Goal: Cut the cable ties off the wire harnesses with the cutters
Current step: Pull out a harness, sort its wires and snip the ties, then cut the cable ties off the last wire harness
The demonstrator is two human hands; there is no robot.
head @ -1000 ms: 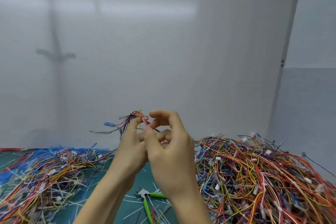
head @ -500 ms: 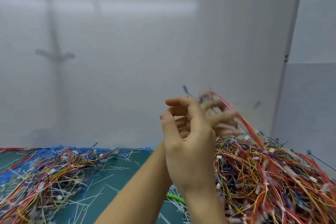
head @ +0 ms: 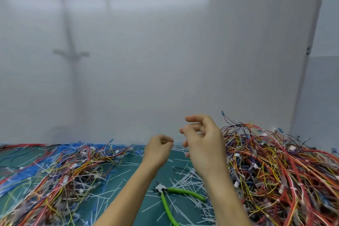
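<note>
Green-handled cutters (head: pixel 183 191) lie on the bench (head: pixel 126 169) between the forearms; take them by the handles. The right hand (head: pixel 203 145) has a loose, empty grip; the left hand (head: pixel 158 150) curls, on what I cannot tell. Limp, tangly harnesses (head: pixel 275 170) heap rightward.

Spread on the surface (head: pixel 128 174): left pile of wire harnesses (head: pixel 60 176) to one side, right pile of wire harnesses (head: pixel 284 176) to the other, well apart; between them, toward the front, cutters (head: pixel 165 194) lying among loose cable ties (head: pixel 185 178); raised above that gap, left hand (head: pixel 157 149) just beside right hand (head: pixel 203 143), not touching; behind all, a wall panel (head: pixel 165 60).
</note>
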